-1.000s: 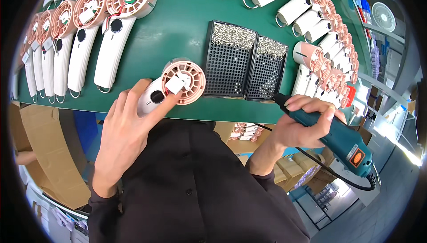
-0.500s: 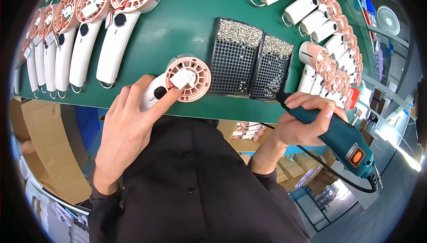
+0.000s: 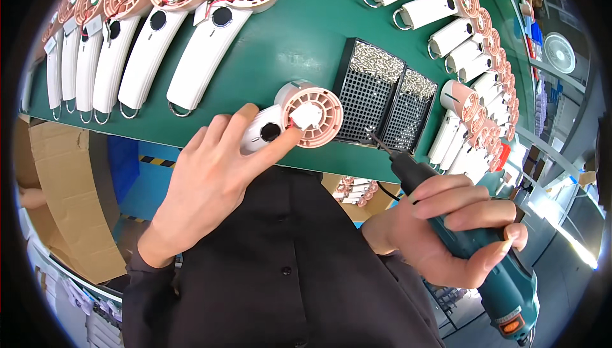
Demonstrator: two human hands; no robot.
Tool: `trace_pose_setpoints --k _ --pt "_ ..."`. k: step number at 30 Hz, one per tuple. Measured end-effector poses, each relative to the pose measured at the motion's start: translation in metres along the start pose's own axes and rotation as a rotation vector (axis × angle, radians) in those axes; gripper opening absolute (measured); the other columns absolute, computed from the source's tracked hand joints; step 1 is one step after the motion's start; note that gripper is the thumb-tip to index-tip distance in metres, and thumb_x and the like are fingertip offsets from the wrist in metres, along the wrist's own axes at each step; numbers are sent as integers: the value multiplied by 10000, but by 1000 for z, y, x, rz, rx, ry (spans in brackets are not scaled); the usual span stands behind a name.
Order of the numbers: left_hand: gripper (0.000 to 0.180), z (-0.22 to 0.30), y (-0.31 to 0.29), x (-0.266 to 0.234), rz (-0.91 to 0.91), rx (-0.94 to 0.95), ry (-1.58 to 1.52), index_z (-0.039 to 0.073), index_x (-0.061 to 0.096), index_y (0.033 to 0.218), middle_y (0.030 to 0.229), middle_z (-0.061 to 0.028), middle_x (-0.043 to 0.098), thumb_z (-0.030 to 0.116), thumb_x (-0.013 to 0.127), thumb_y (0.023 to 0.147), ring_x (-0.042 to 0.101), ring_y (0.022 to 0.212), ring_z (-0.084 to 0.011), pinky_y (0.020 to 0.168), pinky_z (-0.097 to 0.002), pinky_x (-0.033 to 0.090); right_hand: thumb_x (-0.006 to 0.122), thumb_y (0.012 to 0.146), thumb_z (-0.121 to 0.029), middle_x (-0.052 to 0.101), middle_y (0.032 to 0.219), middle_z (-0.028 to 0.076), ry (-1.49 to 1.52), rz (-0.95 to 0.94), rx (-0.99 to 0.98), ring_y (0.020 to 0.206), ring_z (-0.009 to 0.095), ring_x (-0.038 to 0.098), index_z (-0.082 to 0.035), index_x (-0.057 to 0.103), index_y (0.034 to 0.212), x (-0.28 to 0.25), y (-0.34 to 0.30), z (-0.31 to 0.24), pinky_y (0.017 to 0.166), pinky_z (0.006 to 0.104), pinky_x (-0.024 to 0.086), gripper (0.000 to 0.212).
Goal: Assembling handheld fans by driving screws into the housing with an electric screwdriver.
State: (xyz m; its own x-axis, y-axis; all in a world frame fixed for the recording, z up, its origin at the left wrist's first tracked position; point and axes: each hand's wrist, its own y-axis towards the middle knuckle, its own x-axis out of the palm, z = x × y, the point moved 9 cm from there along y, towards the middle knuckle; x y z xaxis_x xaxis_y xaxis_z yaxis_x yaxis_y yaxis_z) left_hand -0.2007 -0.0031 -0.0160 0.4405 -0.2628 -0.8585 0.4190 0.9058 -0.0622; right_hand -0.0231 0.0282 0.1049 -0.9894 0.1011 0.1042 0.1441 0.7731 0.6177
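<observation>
My left hand [image 3: 213, 169] is closed around the white handle of a handheld fan [image 3: 326, 125] lying at the table's near edge. The fan has a slotted pink round head, a black button and a small white block at its centre; my index finger presses beside that block. My right hand [image 3: 446, 236] grips a teal electric screwdriver [image 3: 509, 287], its bit slanting up and left. The bit's tip is over the near right corner of the left black screw tray [image 3: 363, 96], with a tiny silvery bit there, perhaps a screw. Beside it stands a second screw tray [image 3: 408, 113].
Several white-handled fans [image 3: 210, 55] with open pink heads stand in a row at the left. More fans [image 3: 426, 11] curve along the right side of the green table [image 3: 280, 48]. A cardboard box [image 3: 76, 201] is below left, another box [image 3: 382, 213] below the table edge.
The view has shifted, so the table's things sit further right. My right hand has drawn nearer, tilting the screwdriver more steeply, its tip now by the left tray. My left hand still holds the fan.
</observation>
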Motion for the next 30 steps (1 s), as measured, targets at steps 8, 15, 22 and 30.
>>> trace_pose_setpoints --k 8,15,22,30 --pt "629 -3 -1 2 75 42 -7 246 542 1306 1140 -121 499 -8 582 732 513 826 -217 656 -314 461 380 946 -249 442 648 106 1 -166 52 342 200 395 -52 447 1119 40 6 13 341 343 390 270" --pt "585 -5 -4 2 85 61 61 249 545 1297 1106 -114 518 60 593 746 524 800 -193 648 -273 467 477 983 -158 532 747 181 16 -318 218 542 293 590 -61 298 1098 48 -5 44 532 437 531 234" --pt "589 -11 -1 -8 49 64 1 189 523 1309 1068 -108 534 100 642 740 541 833 -210 706 -305 496 510 957 -119 541 736 196 76 -240 201 510 271 567 -56 301 1009 48 -10 54 510 405 530 224" --pt "549 -20 -6 -9 109 25 -135 -6 487 1233 1066 -116 551 163 717 763 567 890 -257 761 -341 481 526 923 -74 546 705 170 126 -241 222 525 245 573 -53 322 990 49 -9 58 524 393 539 216"
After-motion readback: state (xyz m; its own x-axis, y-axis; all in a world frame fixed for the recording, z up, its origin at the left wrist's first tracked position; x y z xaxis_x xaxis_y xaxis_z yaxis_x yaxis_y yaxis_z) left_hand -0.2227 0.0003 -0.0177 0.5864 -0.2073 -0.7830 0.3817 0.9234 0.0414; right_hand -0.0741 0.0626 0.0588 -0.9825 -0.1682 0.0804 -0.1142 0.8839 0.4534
